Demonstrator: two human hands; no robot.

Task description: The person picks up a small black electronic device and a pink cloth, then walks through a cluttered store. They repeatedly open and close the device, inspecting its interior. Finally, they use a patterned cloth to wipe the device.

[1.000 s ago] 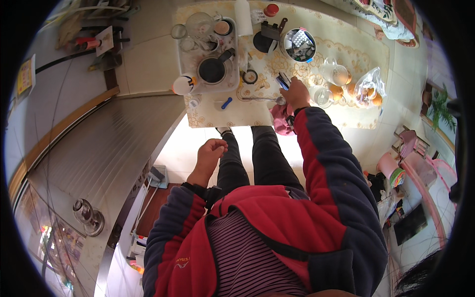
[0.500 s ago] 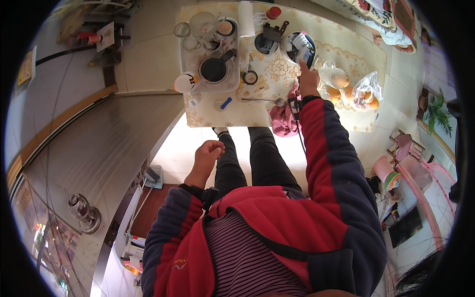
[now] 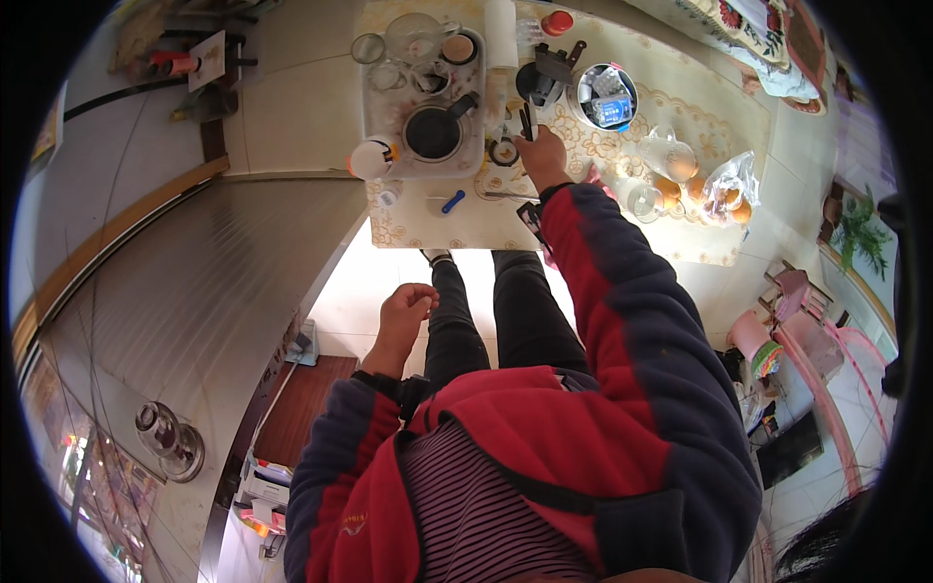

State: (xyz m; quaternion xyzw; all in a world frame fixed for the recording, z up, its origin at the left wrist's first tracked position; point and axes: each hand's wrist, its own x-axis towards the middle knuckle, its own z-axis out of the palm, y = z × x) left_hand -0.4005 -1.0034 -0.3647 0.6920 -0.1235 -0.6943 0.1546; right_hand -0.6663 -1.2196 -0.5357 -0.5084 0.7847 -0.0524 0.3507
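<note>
Nearest, a person in a red and navy fleece jacket (image 3: 622,389) over a striped shirt (image 3: 496,486). The left hand (image 3: 409,303) is held above the dark trousers (image 3: 452,335), well apart from the bench (image 3: 428,233); its fingers are loosely curled, and no object can be made out in them. The right arm extends over the near edge of the bench.

On the near part of the bench lie a small blue-handled tool (image 3: 453,202), a small white container (image 3: 388,197) and a slender metal rod (image 3: 507,195), its right end hidden by the sleeve. Pink cloth (image 3: 596,179) shows beside the right wrist; a drinking glass (image 3: 639,199) stands farther right.

At mid-depth, the right hand (image 3: 542,158) grasps a slim black object (image 3: 528,120) by its near end, just right of a dark ring-shaped roll (image 3: 503,152). To the left, a white tray (image 3: 389,109) bears a dark long-handled pan (image 3: 433,133); to the right lie a clear pitcher (image 3: 667,151), round orange-brown items (image 3: 669,185) and a clear plastic bag (image 3: 726,189).

Farther back, a round tin (image 3: 580,95) contains a blue packet (image 3: 610,111) among other packs. Beyond are a brown-handled knife (image 3: 576,50), a white roll (image 3: 501,34) and a red lid (image 3: 557,23).
</note>
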